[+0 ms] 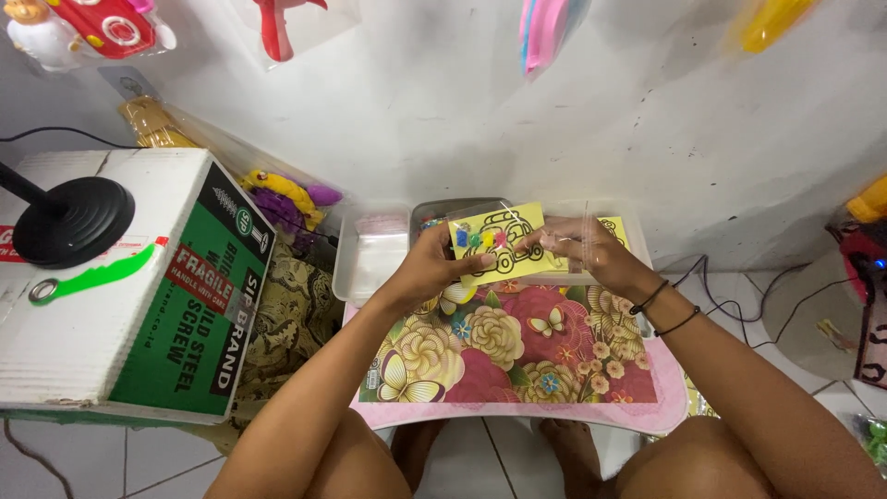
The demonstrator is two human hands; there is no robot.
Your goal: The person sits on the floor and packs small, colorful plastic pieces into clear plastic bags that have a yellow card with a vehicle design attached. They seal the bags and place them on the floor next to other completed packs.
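I've got the yellow car-outline card [504,242] up over the floral table [517,346], left hand [427,268] fingers pinched on its left edge, right hand [584,248] fingers clamped on its clear sleeve. It looks light, thin and bendy, so the edges seem the place to grip.

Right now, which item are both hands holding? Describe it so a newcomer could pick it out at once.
Start at the floral lap table in the middle. Above its far edge, the left hand and right hand hold a yellow card. Unlike the clear trays behind, it bears a black car outline and small coloured packets.
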